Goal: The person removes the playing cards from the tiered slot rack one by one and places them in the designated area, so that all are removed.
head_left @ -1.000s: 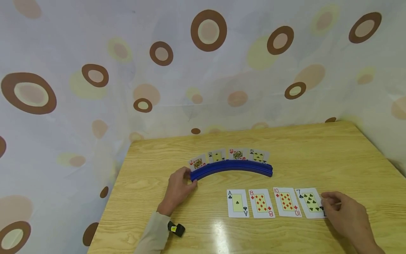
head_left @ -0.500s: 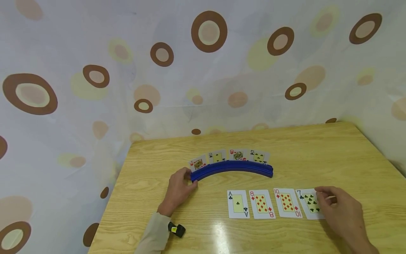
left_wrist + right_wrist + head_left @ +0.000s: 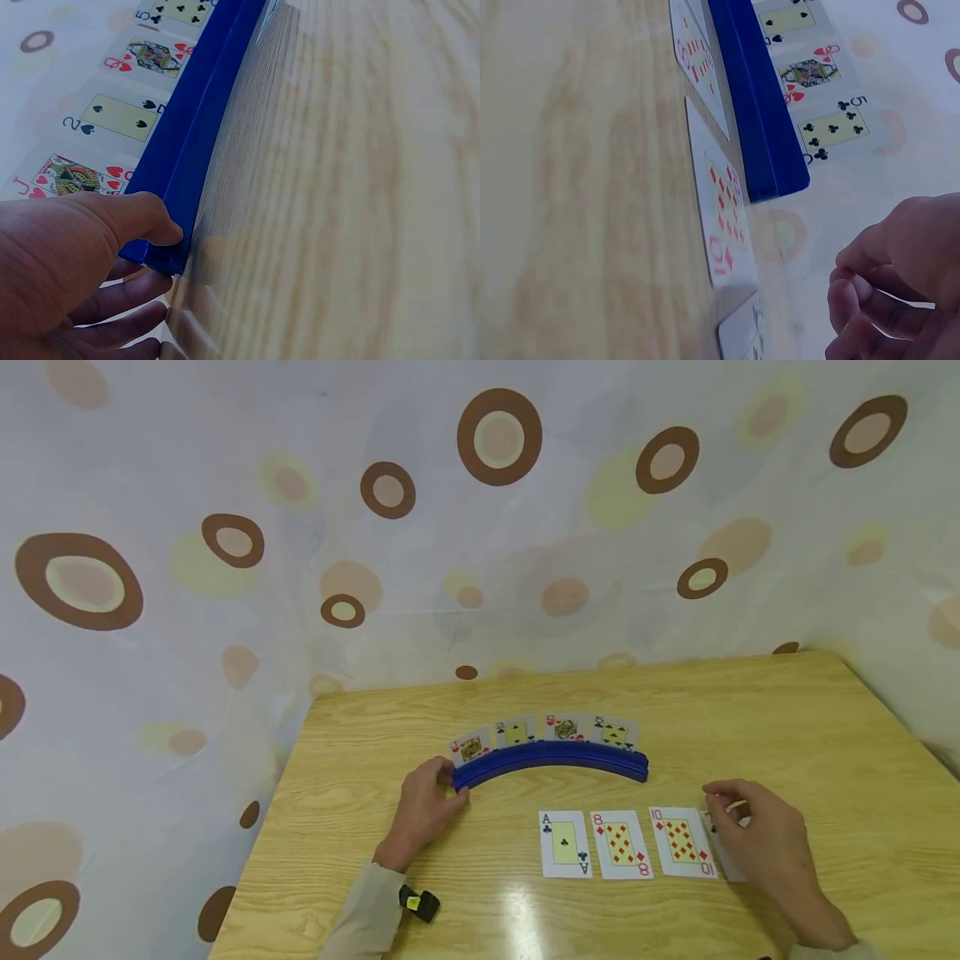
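My left hand [image 3: 423, 806] grips the left end of a blue curved card holder [image 3: 555, 755], thumb in front and other fingers around its end. Standing in its slot are a jack of hearts [image 3: 470, 747], a two of spades [image 3: 516, 732], a queen of hearts [image 3: 566, 729] and a five of clubs [image 3: 615, 733]. My right hand [image 3: 768, 843] hovers over the seven of clubs [image 3: 723, 853] and hides most of it. Its fingers are loosely curled, with nothing visible between them in the right wrist view.
Face up in front of the holder lie an ace of clubs [image 3: 565, 845], an eight of diamonds [image 3: 622, 846] and a ten of diamonds [image 3: 682, 842], in a row on the wooden table [image 3: 825, 735]. A patterned cloth [image 3: 420, 552] hangs behind the table.
From the right edge of the seven of clubs, my right hand has moved left and forward across that card, covering it. The left hand and card holder stay in place.
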Motion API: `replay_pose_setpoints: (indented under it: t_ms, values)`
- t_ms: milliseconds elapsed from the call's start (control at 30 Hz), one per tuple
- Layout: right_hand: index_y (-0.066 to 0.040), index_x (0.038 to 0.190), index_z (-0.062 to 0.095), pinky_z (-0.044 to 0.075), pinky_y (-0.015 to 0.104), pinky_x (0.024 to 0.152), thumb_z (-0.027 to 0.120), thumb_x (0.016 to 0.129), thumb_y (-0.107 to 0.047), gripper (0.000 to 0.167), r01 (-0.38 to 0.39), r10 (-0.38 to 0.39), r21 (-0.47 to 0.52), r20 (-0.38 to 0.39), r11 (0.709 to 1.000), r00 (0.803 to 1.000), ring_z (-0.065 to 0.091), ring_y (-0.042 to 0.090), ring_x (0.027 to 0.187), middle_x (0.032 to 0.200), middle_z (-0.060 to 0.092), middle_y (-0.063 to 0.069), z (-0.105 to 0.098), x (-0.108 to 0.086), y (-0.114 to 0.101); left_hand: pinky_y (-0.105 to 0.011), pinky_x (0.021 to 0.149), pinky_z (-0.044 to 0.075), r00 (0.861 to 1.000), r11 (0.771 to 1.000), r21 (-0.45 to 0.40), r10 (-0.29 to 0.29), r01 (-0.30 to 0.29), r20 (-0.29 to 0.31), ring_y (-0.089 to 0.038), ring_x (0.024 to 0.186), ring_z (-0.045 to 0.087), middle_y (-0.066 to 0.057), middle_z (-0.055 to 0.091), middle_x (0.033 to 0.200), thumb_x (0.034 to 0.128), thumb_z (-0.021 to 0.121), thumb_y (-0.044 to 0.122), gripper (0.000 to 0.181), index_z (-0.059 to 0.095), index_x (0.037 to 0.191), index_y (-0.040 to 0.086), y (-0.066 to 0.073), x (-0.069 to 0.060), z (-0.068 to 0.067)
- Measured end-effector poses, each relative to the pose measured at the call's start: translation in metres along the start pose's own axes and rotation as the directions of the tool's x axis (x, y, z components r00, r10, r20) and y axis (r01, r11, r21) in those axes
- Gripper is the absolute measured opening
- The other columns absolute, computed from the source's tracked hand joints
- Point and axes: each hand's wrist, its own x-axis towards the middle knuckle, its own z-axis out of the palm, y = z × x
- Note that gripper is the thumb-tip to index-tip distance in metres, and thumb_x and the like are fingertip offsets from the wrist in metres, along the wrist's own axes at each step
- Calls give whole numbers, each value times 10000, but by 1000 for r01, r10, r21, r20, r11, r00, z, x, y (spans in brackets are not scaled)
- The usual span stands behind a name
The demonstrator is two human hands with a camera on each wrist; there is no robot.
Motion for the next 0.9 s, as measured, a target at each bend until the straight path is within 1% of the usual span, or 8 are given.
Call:
replay_pose_setpoints:
  t_ms: [133, 233, 333, 433, 533, 600, 700, 900]
  values:
    - [-36, 1100, 798, 436, 202, 570, 756, 986, -64, 125, 42, -42, 7, -11, 999, 999, 509, -133, 733, 916, 751, 81, 5, 8, -9, -501, 959, 578, 1000, 1000, 2, 8, -8, -7, -253, 983, 717, -117, 765, 1063, 936, 821, 125, 313, 708, 1196, -8, 1, 2, 1]
    - [-45, 1096, 803, 446, 191, 585, 764, 982, -65, 123, 68, -68, 23, -26, 997, 997, 521, -123, 735, 909, 750, 68, 8, 14, -17, -490, 954, 575, 1000, 1000, 8, 15, -14, -7, -245, 977, 712, -113, 764, 1063, 931, 825, 129, 315, 706, 1189, -7, 3, 3, 2]
    - [-43, 1102, 804, 449, 174, 597, 771, 979, -66, 129, 105, -103, 47, -42, 993, 994, 537, -111, 741, 901, 748, 66, 12, 20, -22, -483, 962, 571, 1000, 1000, 8, 7, -7, -5, -236, 980, 709, -106, 766, 1064, 930, 828, 131, 313, 707, 1187, -2, 4, 3, 3]
    - [-33, 1108, 800, 441, 126, 621, 782, 970, -54, 142, 162, -156, 68, -82, 984, 984, 549, -95, 746, 896, 747, 74, 19, 28, -25, -489, 966, 572, 1000, 1000, 0, 1, -1, -6, -239, 982, 713, -110, 769, 1065, 934, 825, 124, 307, 709, 1188, -5, 4, 3, 3]
    - [-18, 1133, 797, 434, 66, 659, 796, 959, -39, 175, 225, -211, 94, -133, 970, 968, 560, -81, 755, 901, 748, 89, 28, 35, -27, -498, 962, 576, 1000, 1000, -5, -6, 6, -11, -247, 976, 718, -117, 772, 1056, 932, 824, 118, 299, 710, 1179, -8, 3, 2, 4]
    - [-16, 1160, 796, 428, 48, 668, 807, 954, -36, 207, 250, -230, 113, -159, 962, 960, 565, -82, 762, 912, 745, 96, 34, 40, -26, -506, 961, 579, 1000, 1000, -6, -9, 8, -12, -253, 974, 723, -119, 775, 1054, 929, 824, 119, 296, 710, 1170, -9, 2, 1, 4]
    - [-17, 1192, 793, 434, 48, 664, 824, 945, -36, 250, 261, -236, 152, -166, 953, 958, 574, -92, 770, 933, 745, 109, 42, 45, -26, -516, 960, 579, 1000, 1000, -1, -4, 4, -14, -258, 972, 729, -116, 778, 1051, 927, 825, 124, 292, 711, 1163, -4, 1, 0, 3]
    - [-42, 1207, 796, 456, 61, 661, 824, 960, -61, 249, 223, -200, 215, -124, 951, 972, 585, -88, 784, 967, 749, 109, 53, 47, -29, -515, 957, 579, 1000, 1000, 17, 14, -13, -23, -258, 965, 735, -112, 779, 1045, 929, 822, 129, 278, 713, 1153, 7, 0, 0, 2]
